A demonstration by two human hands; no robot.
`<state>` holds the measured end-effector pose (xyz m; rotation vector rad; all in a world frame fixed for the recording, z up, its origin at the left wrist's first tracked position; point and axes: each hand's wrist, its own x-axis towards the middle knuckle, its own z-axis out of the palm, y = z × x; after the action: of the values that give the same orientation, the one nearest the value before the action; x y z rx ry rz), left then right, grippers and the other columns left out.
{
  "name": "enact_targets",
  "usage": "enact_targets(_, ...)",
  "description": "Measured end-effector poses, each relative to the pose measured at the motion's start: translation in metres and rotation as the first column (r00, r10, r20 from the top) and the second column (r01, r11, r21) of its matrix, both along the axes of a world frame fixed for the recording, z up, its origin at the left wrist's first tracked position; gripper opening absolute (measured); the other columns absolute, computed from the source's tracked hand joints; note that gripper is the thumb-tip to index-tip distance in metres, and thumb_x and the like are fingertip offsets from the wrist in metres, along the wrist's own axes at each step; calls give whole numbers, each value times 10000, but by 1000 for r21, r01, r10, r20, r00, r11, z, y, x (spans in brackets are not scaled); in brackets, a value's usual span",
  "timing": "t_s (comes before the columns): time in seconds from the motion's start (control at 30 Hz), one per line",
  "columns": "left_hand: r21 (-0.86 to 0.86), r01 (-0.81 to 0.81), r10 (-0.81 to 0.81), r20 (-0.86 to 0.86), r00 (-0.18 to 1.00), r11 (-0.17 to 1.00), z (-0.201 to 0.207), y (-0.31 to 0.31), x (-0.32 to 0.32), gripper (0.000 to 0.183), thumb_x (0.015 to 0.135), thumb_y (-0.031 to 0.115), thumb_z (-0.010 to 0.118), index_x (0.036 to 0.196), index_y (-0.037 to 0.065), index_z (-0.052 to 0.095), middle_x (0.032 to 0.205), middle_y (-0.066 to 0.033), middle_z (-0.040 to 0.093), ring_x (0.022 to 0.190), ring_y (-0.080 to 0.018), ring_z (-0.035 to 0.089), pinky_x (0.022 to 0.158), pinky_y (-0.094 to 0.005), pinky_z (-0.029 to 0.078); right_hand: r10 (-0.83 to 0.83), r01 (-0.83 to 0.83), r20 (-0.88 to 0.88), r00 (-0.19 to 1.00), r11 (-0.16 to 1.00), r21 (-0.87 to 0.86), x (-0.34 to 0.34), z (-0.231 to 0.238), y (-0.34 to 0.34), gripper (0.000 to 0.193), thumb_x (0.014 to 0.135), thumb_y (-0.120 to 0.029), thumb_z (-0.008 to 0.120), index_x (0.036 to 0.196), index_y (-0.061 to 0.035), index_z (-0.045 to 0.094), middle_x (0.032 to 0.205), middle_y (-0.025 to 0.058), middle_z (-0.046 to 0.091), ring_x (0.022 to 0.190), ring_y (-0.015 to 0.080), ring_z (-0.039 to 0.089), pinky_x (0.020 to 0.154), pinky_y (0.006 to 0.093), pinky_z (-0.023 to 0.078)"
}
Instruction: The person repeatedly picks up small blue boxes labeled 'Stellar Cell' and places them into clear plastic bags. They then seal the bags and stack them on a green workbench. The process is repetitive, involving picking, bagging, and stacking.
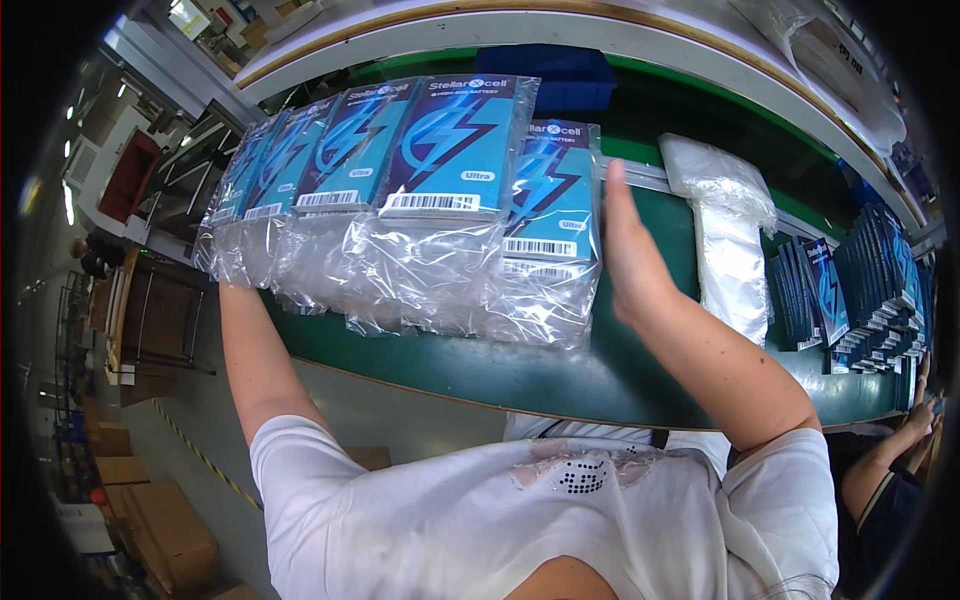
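Observation:
Across the left half of the green table stands a row of blue boxes (pixel 455 150) in clear plastic bags (pixel 420 260), with loose plastic gathered toward me. My left forearm (pixel 262 350) reaches up to the row's left end, where the bags hide my left hand and its fingers. Upright beside the rightmost bagged box (pixel 555 190) is my right hand (pixel 635 250), flat with fingers stretched out and nothing held. Its palm faces the bag; whether it touches the plastic I cannot tell.
A stack of flat clear bags (pixel 735 250) lies right of my right hand. Farther right are several unbagged blue boxes (pixel 880 290) in stacks. A blue bin (pixel 575 80) sits behind the row under a shelf (pixel 560 35). Another person's arm (pixel 885 460) shows at the right edge.

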<state>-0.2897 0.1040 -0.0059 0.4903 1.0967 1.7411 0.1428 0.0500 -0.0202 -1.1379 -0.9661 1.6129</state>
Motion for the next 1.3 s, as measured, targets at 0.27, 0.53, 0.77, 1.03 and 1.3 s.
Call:
enact_targets(0.27,-35,128,-129,-17,992,991,33,-15,21,702,916,554,379,1384,32,354,1379,-167,419,1230,-329,448,1026,-445,365,-217,42,273,937,847,529,-15,50,-13,881,910,-600,325,1356,153,227,1443,305,217,1373,368,183,1117,346,134)
enact_targets(0.53,166,454,-461,1,888,875,35,3,22,472,931,353,469,1210,-24,522,1182,-200,577,1050,-319,589,915,-429,473,-187,-40,375,908,853,520,-82,51,1,722,955,-363,347,1316,230,151,1393,400,178,1352,438,167,1132,388,127)
enact_targets(0.77,149,365,-369,-2,930,919,28,1,20,348,905,249,527,1087,-39,595,1049,-204,639,924,-309,644,834,-422,522,-230,-64,477,848,849,524,-94,54,1,683,952,-298,378,1294,252,160,1361,435,184,1336,475,173,1129,411,150)
enact_targets(1.03,47,405,-407,24,913,913,43,-4,29,395,916,299,521,1131,-28,578,1092,-186,625,980,-303,623,862,-417,506,-194,-70,446,874,858,509,-84,56,-1,744,947,-377,369,1303,243,165,1381,417,175,1349,455,158,1132,397,131)
enact_targets(1.3,95,319,-291,-230,929,943,47,-17,4,757,906,599,340,1409,35,309,1444,-156,323,1291,-309,378,1051,-445,330,-374,43,327,868,712,701,-7,55,-17,680,928,-406,457,1349,104,296,1412,298,277,1341,375,254,1103,367,191)
